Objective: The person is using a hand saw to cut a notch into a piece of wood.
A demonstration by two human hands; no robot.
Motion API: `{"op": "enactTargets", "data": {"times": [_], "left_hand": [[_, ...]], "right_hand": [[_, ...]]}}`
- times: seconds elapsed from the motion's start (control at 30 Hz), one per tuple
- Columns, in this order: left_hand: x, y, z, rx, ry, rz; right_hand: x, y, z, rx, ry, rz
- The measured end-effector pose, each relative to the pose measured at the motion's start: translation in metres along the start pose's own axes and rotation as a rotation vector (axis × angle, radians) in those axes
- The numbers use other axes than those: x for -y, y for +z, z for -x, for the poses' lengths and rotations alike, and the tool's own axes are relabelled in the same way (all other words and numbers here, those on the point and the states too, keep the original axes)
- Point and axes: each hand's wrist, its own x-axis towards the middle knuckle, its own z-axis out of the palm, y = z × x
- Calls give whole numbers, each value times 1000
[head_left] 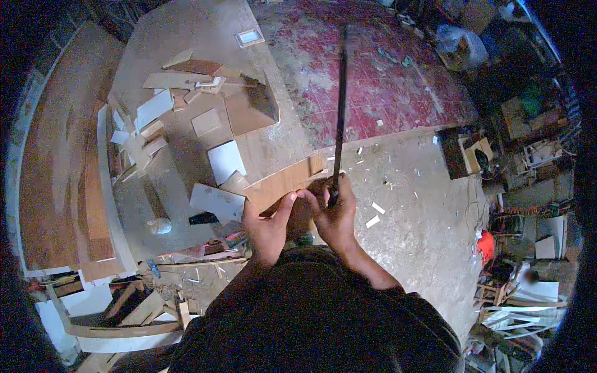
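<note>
A long, thin, dark bar (pixel 341 99) rises from my right hand (pixel 339 214), whose fingers are closed around its near end. It reaches far out over the floor; its exact kind does not show. My left hand (pixel 266 233) grips the near left end of an orange-brown wooden board (pixel 286 181), its thumb lying along the near edge. The right thumb points inward and its tip nearly meets the left thumb at that edge. The left fingers are mostly hidden beneath or behind the board.
Left of the board, a worktable (pixel 180 211) bears several wood offcuts, a white panel piece (pixel 226 163) and an open brown box (pixel 252 110). Red tiled flooring (pixel 398 93) lies ahead, with green slippers (pixel 395 57). White scraps (pixel 372 221) litter the grey floor; clutter lines the right side.
</note>
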Motion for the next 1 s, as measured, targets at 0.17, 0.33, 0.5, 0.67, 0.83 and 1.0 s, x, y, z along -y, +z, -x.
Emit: {"op": "enactTargets", "data": {"times": [0.17, 0.33, 0.5, 0.67, 0.83, 1.0], "left_hand": [[1, 3, 2, -12, 0, 22], [1, 6, 5, -18, 0, 0], [6, 5, 5, 13, 24, -17], [11, 7, 7, 14, 56, 10], [14, 8, 7, 18, 38, 2], [11, 11, 9, 27, 14, -36]], "right_hand": [[-1, -4, 0, -38, -122, 150], [-9, -5, 2, -24, -93, 155], [-9, -7, 4, -11, -68, 140], [-18, -7, 4, -25, -112, 114], [-20, -8, 4, -23, -87, 66], [-17, -12, 3, -16, -77, 74]]}}
